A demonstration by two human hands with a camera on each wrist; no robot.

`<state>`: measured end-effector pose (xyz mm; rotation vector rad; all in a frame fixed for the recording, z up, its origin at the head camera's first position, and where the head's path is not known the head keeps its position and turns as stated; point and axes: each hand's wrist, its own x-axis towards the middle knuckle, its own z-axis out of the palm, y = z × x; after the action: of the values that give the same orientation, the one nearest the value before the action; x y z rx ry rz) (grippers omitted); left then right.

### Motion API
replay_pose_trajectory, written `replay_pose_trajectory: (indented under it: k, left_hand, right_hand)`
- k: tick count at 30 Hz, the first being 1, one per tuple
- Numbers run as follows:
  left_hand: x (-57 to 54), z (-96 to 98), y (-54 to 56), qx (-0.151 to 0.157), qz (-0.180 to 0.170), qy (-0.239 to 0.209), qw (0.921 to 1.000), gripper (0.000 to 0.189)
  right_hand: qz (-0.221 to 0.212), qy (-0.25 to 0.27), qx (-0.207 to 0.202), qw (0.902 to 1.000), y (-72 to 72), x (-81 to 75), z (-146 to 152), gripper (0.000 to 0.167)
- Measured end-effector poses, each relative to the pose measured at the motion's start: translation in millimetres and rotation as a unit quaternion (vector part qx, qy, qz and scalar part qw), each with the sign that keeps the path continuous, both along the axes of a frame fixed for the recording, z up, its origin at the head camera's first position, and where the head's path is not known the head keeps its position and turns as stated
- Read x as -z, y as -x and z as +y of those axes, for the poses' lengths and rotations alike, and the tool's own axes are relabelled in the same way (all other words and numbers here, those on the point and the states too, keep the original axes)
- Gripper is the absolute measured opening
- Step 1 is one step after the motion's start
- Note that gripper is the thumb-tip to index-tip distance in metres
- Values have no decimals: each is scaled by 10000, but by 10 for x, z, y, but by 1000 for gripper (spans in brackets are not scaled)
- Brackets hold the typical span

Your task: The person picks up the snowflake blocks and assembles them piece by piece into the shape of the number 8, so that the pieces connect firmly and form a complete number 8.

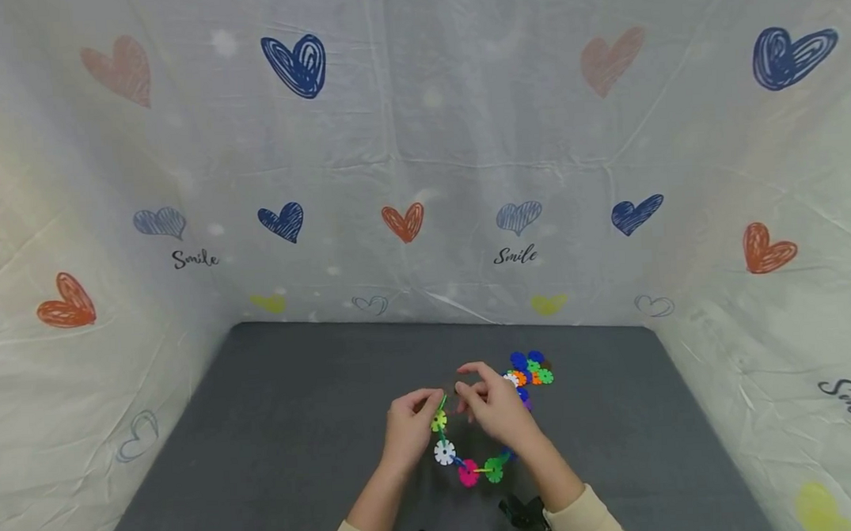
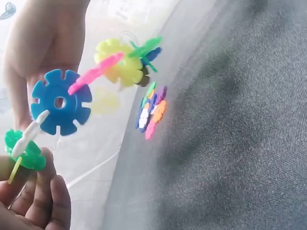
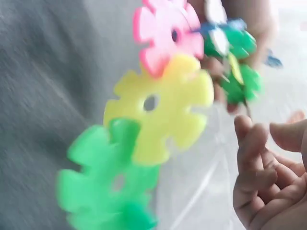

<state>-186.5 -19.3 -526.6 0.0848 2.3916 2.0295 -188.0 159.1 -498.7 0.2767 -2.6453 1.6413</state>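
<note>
My left hand (image 1: 407, 429) pinches a green notched plastic disc (image 2: 33, 157) at one end of a chain of linked discs. A yellow disc (image 1: 439, 420), white disc (image 1: 444, 453), pink disc (image 1: 469, 473) and darker green disc (image 1: 494, 469) curve round below the hands. My right hand (image 1: 499, 409) is just right of that end, with its index finger raised and its thumb apart from it. At its fingertips, the thin edge of a brown disc (image 3: 247, 108) shows beside the green discs. My right forearm hides part of the chain.
Behind the right hand, a cluster of joined blue, green, orange and white discs (image 1: 534, 368) lies on the dark grey table (image 1: 296, 406). Heart-printed white cloth (image 1: 455, 137) surrounds the table's back and sides. Black wrist mounts (image 1: 524, 511) sit at the forearms.
</note>
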Motion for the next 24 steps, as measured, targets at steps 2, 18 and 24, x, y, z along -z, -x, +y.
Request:
replay_pose_trajectory:
  k: [2,18,24]
  left_hand:
    - [8,-22,5,-27,-324,-459,9984,34]
    - [61,-180,85,-259,-1225,-1292,9837,39]
    - [43,-162,76,-204,-1241,-1326,9832,39]
  right_hand:
    - [32,-4,284,9996,15,-37,96,29]
    - [-1271,-2272,1860,9474,138,733,1034,62]
    - [-1313,-2772,1860,9335,161,777,984,52]
